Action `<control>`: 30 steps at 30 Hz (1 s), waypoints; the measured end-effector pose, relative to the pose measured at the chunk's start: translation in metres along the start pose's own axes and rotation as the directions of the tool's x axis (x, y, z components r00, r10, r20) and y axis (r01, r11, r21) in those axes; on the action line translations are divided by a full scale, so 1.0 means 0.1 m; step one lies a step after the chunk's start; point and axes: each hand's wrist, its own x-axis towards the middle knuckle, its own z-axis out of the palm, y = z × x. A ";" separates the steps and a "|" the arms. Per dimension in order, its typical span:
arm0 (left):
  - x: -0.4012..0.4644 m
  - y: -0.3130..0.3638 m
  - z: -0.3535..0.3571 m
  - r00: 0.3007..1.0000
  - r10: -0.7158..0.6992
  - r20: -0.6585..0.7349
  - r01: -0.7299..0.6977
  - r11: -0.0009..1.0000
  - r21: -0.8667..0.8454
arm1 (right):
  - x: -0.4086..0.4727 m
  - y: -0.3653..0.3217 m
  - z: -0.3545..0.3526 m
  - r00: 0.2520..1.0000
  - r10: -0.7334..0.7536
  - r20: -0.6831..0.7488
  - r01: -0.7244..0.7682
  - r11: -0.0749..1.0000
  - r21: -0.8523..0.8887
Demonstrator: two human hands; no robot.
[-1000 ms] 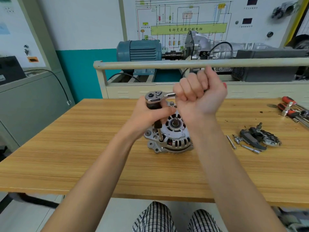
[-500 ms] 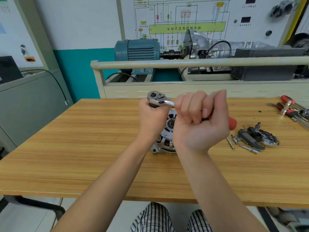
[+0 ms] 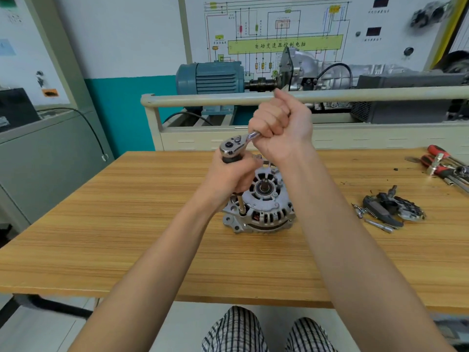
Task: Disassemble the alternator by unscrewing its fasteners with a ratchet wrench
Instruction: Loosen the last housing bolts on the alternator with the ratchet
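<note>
Over alternator [image 3: 264,201] — handle swung back

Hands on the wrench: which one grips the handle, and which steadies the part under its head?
The right hand grips the handle; the left hand wraps the extension below the wrench head.
</note>
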 end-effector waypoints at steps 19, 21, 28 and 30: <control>-0.01 0.04 -0.01 0.991 0.001 0.134 -0.004 1.000 0.026 | 0.00 -0.06 -0.04 0.994 0.100 0.031 -0.102 0.994 0.046; 0.00 -0.02 0.02 0.997 0.037 -0.061 -0.035 0.999 0.021 | -0.10 0.01 -0.05 0.995 -0.094 0.031 0.093 0.996 0.014; -0.06 -0.16 0.24 0.835 0.213 -0.507 -0.148 0.975 0.165 | -0.71 0.50 -0.20 0.728 -0.598 0.336 0.662 0.741 -0.116; -0.10 -0.13 0.13 0.916 0.185 -0.356 -0.135 0.978 0.162 | -0.65 0.38 -0.17 0.792 -0.530 0.303 0.584 0.802 -0.127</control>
